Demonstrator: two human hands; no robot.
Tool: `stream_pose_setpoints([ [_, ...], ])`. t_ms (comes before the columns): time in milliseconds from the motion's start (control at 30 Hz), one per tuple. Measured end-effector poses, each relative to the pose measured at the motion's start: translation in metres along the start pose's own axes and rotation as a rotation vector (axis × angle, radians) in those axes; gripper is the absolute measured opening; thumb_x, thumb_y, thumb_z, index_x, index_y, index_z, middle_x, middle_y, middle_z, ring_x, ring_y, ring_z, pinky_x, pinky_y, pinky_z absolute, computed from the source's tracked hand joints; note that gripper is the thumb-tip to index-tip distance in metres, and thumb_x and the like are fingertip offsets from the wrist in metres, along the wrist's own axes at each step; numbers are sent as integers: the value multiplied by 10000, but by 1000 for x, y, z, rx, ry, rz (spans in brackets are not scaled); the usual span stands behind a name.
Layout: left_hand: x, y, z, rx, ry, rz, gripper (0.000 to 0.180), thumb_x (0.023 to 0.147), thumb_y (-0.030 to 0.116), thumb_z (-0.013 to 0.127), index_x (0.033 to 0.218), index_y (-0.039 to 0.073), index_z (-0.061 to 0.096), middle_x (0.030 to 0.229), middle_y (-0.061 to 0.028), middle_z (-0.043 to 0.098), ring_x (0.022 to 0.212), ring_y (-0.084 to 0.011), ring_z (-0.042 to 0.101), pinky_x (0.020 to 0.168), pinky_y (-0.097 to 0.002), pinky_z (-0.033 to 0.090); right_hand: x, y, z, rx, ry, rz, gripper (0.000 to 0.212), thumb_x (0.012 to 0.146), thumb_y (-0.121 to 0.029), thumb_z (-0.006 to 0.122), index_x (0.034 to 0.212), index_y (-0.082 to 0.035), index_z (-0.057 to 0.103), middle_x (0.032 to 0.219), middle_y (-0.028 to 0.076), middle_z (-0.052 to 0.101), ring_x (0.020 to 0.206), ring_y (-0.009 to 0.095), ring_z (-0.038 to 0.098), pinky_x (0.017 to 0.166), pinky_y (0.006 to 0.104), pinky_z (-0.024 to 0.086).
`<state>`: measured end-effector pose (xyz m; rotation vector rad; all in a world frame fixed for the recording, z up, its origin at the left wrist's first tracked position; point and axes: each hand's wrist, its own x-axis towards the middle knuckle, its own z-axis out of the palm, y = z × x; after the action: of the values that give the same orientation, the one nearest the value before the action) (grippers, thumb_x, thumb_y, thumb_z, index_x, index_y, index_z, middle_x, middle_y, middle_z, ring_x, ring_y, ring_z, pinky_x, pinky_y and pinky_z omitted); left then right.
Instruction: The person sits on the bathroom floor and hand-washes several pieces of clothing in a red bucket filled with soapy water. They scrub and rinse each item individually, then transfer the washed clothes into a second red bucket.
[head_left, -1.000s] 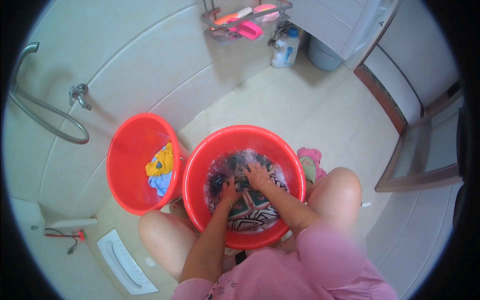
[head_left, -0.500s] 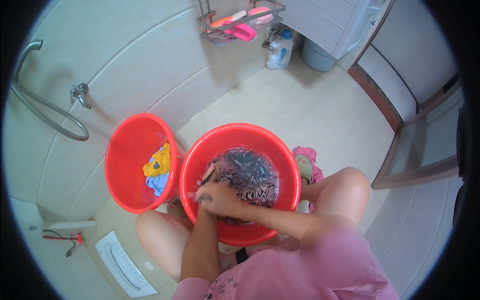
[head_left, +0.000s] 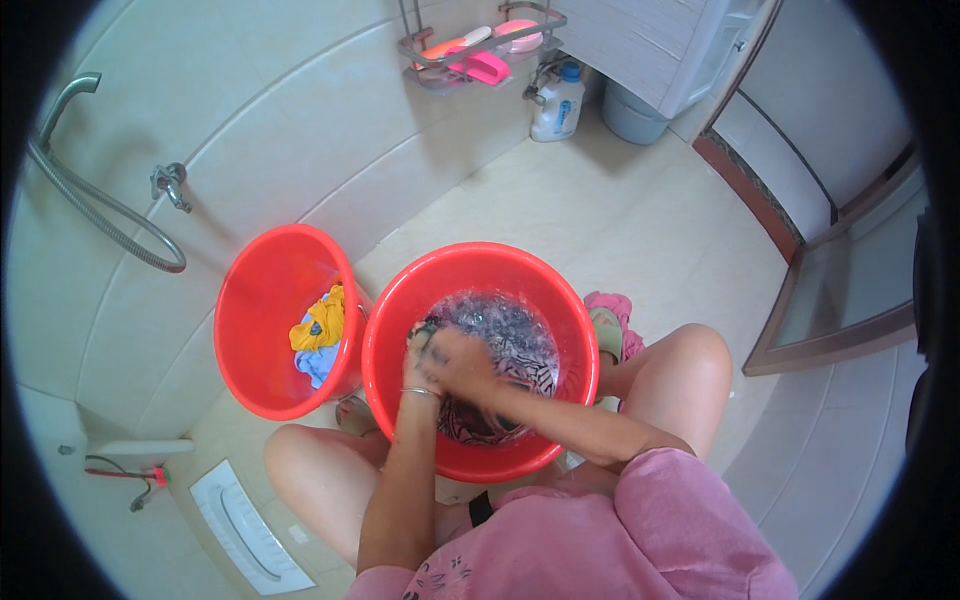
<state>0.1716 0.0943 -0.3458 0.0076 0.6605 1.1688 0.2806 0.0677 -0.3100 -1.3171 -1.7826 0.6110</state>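
Right hand (head_left: 462,362) forward, cloth (head_left: 528,372) against fingers

The left forearm (head_left: 410,460) runs almost straight forward; the right forearm (head_left: 575,420) slants leftward, the blurred right hand (head_left: 460,364) overlapping the left hand (head_left: 418,358), whose fingers are partly hidden; left knee (head_left: 295,465) and right knee (head_left: 697,362) are bent, spread apart

Pale cream floor (head_left: 500,210), round red plastic basin (head_left: 480,265) at frame centre, deep red plastic bucket (head_left: 262,305) left of centre, blue-capped white plastic bottle (head_left: 558,108) at upper centre, grey-blue plastic bucket (head_left: 634,115) just right of it.
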Motion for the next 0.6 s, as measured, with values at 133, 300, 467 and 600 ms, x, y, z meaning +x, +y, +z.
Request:
stream_pose_setpoints([
  [133, -15, -5, -18, 271, 220, -184, 272, 953, 386, 465, 904, 132, 549, 887, -16, 604, 828, -182, 587, 701, -349, 496, -10, -30, 3, 82, -223, -260, 251, 686, -305, 657, 810, -97, 592, 814, 124, 578, 762, 339, 599, 678, 464, 486],
  [300, -25, -39, 20, 514, 156, -162, 385, 914, 330, 569, 1202, 76, 554, 1097, -39, 626, 956, -167, 597, 809, -333, 502, 47, 55, -49, -219, -102, 233, 287, 709, -279, 667, 881, -58, 602, 884, 163, 597, 817, 355, 612, 733, 472, 501],
  [467, -2, 10, 14, 1232, 466, 327, 460, 849, 322, 649, 1163, -3, 561, 1100, -158, 625, 1020, -281, 602, 863, -365, 474, 47, 97, -48, -353, -194, 220, 320, 756, -260, 664, 1005, -72, 591, 1007, 171, 571, 880, 358, 599, 771, 460, 501],
  [600, 8, -27, -14, 2067, 304, 556, 692, 809, 331, 658, 1371, 46, 372, 1416, -253, 289, 1180, -421, 475, 983, -425, 408, 23, 103, -27, -525, -479, 92, 420, 823, -210, 572, 1234, -142, 525, 1194, 151, 489, 1078, 342, 519, 859, 470, 461],
])
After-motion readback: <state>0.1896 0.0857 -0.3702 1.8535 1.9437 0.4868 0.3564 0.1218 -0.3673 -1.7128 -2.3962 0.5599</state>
